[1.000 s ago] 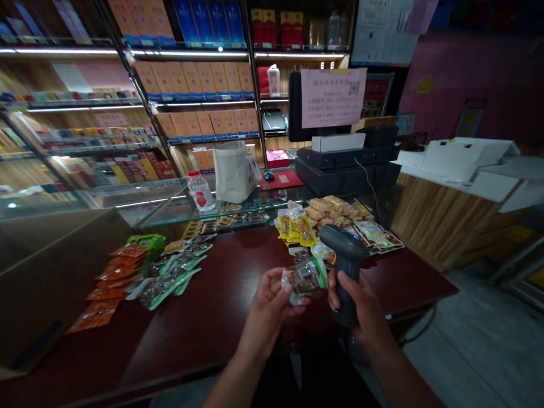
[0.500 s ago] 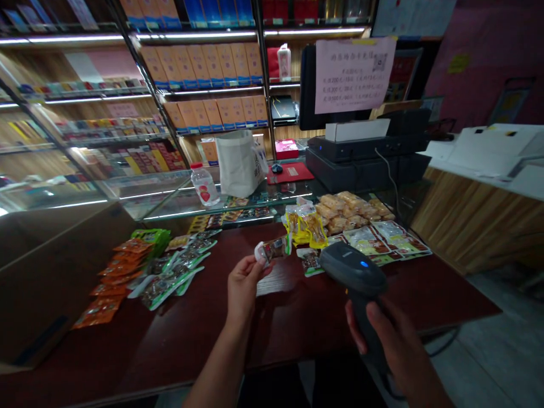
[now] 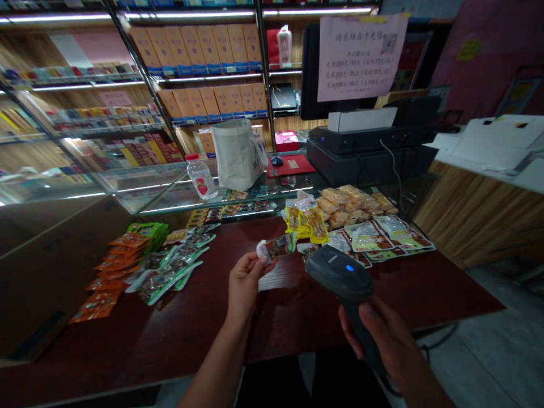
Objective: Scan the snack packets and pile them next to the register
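Between the thumb and fingers of my left hand [image 3: 246, 280] is a small clear snack packet [image 3: 278, 247] with a green edge and dark contents, raised above the dark red table [image 3: 204, 334]. My right hand [image 3: 382, 334] is wrapped round the handle of a black barcode scanner [image 3: 340, 273], its blue light lit and its head tilted toward the packet. Behind the scanner lies another similar packet, partly covered by it. Yellow-edged snack packets [image 3: 306, 220] sit just beyond my left hand. Flat white snack packets [image 3: 368, 235] spread to the right.
An open cardboard box [image 3: 51, 266] stands at the left, beside orange packets [image 3: 106, 277] and green-edged packets [image 3: 174, 266]. Behind are a bottle [image 3: 201, 178], a white bag [image 3: 236, 156], a black cash drawer [image 3: 365, 161] and bagged tan snacks [image 3: 351, 205].
The scanner in my right hand has moved left, nearer the snack packet. My left hand still holds the packet in nearly the same place. The view has tipped slightly downward.
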Motion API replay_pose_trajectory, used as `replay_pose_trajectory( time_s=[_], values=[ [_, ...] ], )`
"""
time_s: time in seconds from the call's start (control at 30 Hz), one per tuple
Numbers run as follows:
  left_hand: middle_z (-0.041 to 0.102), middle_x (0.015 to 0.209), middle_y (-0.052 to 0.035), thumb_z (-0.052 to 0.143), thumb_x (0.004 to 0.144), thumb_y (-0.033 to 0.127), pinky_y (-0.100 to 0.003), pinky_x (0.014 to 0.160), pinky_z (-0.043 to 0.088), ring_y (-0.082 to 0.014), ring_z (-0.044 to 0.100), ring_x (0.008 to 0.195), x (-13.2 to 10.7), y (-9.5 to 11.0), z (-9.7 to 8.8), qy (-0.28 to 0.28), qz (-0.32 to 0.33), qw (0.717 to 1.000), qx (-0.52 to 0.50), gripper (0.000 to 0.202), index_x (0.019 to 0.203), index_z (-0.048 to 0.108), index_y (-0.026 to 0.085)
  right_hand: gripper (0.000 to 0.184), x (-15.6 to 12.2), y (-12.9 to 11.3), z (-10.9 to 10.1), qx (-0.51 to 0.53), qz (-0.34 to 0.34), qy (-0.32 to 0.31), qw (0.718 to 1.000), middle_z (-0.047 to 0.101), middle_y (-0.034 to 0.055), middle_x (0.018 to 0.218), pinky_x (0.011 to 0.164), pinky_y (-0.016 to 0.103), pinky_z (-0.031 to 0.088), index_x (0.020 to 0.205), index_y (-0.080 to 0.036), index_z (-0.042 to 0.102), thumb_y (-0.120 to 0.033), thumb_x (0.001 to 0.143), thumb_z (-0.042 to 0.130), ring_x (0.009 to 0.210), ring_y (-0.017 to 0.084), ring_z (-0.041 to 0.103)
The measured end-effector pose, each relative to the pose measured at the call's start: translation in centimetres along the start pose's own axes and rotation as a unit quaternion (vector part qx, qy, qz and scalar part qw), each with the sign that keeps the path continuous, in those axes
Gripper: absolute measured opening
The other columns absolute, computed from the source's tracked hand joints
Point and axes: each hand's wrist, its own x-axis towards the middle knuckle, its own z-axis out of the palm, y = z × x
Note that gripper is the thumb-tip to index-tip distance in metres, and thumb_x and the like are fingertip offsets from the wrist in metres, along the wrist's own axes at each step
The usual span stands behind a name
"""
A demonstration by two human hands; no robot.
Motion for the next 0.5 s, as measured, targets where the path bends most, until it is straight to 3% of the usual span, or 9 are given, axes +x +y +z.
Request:
replay_pose_trajectory(
  time_s=[0.13,0.33,0.5],
  values=[
    [0.077,0.086,-0.0077,0.08,0.07,0.04,-0.033,0.082,0.059,-0.022,0.074,0.084,0.0,0.0,0.1,-0.007,0.006,1.0,0.02,0.035,0.09,0.071,0.013,0.049,-0.1,0.1,-0.1,0.001,-0.005,-0.006,1.0,0.057,-0.0003,0.065,0.047,0.022,0.034,0.077,-0.016,0.062,-0.063,0.089,0.056,0.045,0.007,0.045],
    [0.076,0.083,-0.0049,0.085,0.063,0.039,-0.029,0.08,0.059,-0.0179,0.074,0.079,0.3,-0.3,0.0,0.002,-0.015,1.0,-0.021,0.04,0.087,0.067,0.013,0.051,-0.7,-0.1,-0.9,0.024,0.006,0.007,1.0,0.057,-0.0004,0.063,0.045,0.022,0.033,0.073,-0.016,0.061,-0.065,0.087,0.058,0.044,0.006,0.045],
    [0.073,0.076,-0.0032,0.09,0.055,0.034,-0.024,0.069,0.059,-0.0168,0.073,0.071,1.1,-0.6,0.4,-0.051,-0.113,0.992,-0.024,0.043,0.084,0.065,0.013,0.054,-1.2,-0.1,-3.4,0.008,0.025,0.071,0.997,0.061,0.0025,0.064,0.047,0.023,0.036,0.071,-0.016,0.061,-0.067,0.086,0.055,0.045,0.008,0.045]
  ],
)
